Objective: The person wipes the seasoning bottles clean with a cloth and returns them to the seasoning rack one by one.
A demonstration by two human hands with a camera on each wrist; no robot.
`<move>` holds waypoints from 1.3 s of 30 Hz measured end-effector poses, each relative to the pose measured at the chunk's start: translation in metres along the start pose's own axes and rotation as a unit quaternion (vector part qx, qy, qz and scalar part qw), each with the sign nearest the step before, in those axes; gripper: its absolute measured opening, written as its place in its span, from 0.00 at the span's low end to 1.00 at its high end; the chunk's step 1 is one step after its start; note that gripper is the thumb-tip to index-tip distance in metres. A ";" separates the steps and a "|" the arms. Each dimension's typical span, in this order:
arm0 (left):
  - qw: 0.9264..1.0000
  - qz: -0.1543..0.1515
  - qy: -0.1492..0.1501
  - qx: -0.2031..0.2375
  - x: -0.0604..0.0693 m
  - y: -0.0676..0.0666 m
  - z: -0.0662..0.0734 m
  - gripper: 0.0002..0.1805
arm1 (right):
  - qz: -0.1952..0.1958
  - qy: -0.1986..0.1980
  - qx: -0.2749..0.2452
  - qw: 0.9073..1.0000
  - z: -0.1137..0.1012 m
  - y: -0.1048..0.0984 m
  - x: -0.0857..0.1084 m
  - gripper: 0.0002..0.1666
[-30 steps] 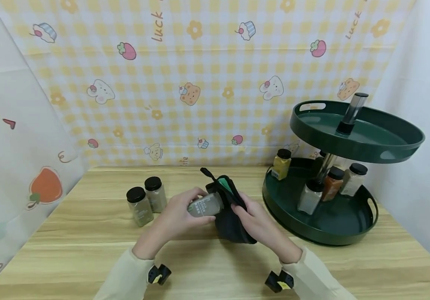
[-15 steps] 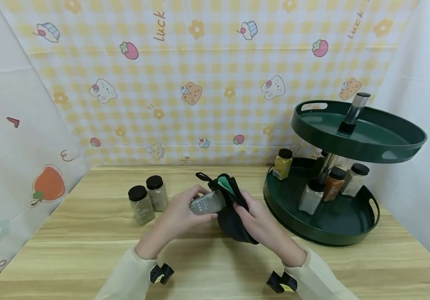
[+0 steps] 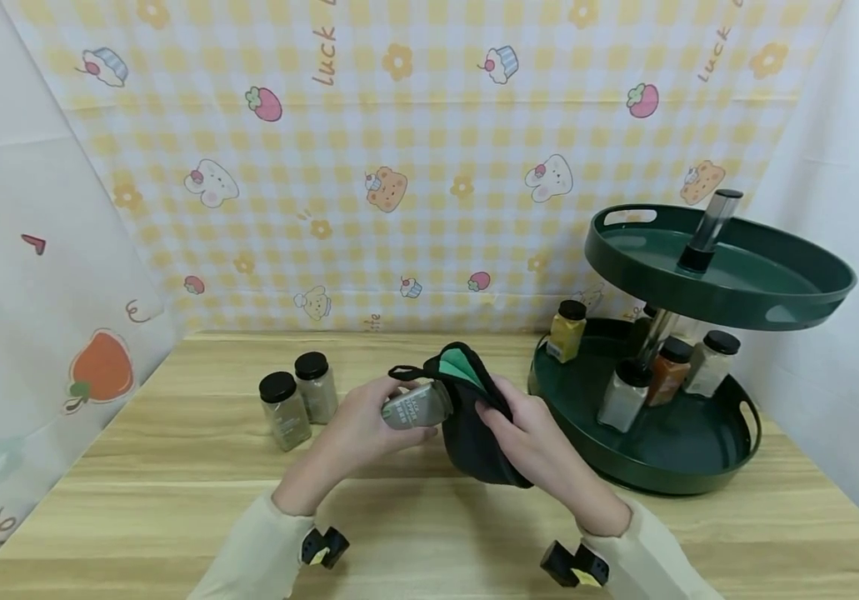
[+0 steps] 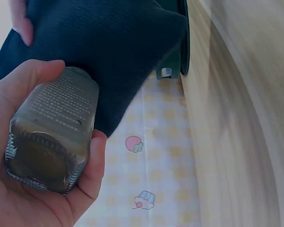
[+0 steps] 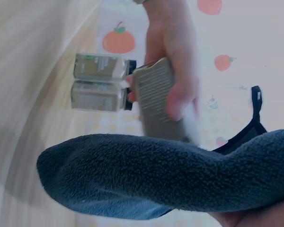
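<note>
A glass spice jar (image 3: 417, 406) lies sideways in the grip of my left hand (image 3: 361, 425), its base towards the left wrist view, where thumb and fingers wrap the jar (image 4: 57, 123). Its top end meets a dark cloth piece (image 3: 474, 437) with black edging, a green inner side and a loop; the jar's lid is hidden there. My right hand (image 3: 537, 429) pinches the cloth at its right edge, thumb in front. In the right wrist view the fuzzy cloth (image 5: 132, 165) covers most of that hand.
Two black-lidded jars, a front one (image 3: 286, 421) and a rear one (image 3: 317, 396), stand side by side on the table (image 3: 137, 517) at left. At right is a green two-tier rack (image 3: 646, 471) with several jars on its lower tier; the upper tier (image 3: 759, 292) holds none.
The cloth and my right hand have shifted slightly right, and the cloth's green inner side shows more. The loop has dropped towards the left hand, which still grips the jar.
</note>
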State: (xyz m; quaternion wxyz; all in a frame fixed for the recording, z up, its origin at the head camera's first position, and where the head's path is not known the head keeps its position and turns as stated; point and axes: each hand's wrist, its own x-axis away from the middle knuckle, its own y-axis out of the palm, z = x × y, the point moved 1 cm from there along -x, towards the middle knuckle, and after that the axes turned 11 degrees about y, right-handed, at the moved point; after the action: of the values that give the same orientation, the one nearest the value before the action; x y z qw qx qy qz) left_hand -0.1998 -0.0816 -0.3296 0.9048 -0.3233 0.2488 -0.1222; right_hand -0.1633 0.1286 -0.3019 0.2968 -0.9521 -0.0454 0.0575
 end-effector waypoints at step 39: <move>0.995 -0.004 0.098 -0.023 -0.001 0.001 -0.007 0.22 | 0.035 -0.029 0.102 0.994 -0.007 0.014 0.007 0.24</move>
State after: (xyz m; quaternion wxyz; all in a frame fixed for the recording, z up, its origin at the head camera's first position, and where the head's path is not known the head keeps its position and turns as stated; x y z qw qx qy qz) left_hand -0.2039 -0.0844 -0.3342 0.8678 -0.3319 0.3374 -0.1514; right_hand -0.1549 0.1136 -0.3048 0.3892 -0.9156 -0.0149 0.0995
